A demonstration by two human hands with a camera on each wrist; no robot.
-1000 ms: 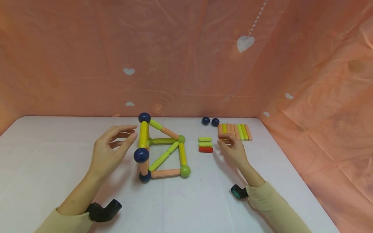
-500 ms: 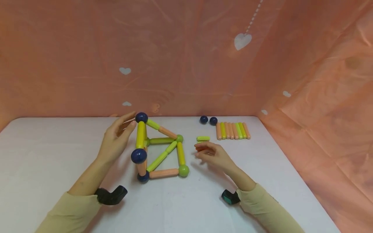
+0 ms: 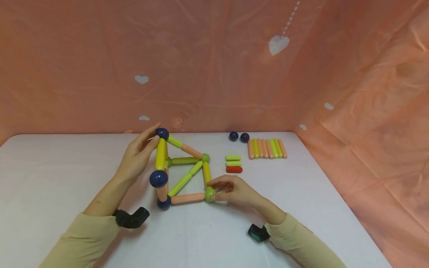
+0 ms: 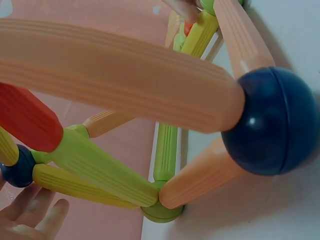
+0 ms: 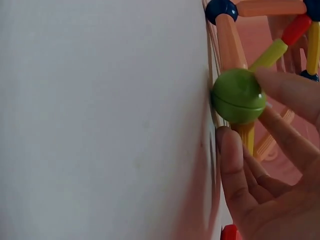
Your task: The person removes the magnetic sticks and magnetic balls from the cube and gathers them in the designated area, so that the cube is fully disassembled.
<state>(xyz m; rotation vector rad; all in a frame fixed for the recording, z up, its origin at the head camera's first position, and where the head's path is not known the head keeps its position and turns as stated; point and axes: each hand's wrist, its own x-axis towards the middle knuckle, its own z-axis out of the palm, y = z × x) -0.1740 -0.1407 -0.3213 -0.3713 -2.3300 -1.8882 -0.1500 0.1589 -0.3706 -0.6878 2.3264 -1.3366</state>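
Observation:
A frame of magnetic sticks and balls stands on the table, its upright left side topped by dark blue balls. My left hand (image 3: pixel 137 154) holds the far top dark blue ball (image 3: pixel 162 133) between thumb and fingers. Down at the front right corner, my right hand (image 3: pixel 238 191) grips a green ball (image 5: pixel 238 96), which joins a yellow stick (image 3: pixel 206 173) and a peach stick (image 3: pixel 188 198). A red stick (image 4: pixel 27 117) and a lime stick (image 4: pixel 105 170) form a diagonal on the left side. The nearer top dark blue ball (image 3: pixel 159 179) is untouched.
Right of the frame lie two short lime sticks (image 3: pixel 233 158) and a red stick (image 3: pixel 234 169). Behind them are two loose dark blue balls (image 3: pixel 233 136) and a row of several longer sticks (image 3: pixel 267 149). A peach curtain (image 3: pixel 214 67) hangs behind the white table (image 3: pixel 67 163).
My left hand has moved up and right onto the far top dark blue ball. From beside the loose sticks, my right hand has come left and down to the green corner ball.

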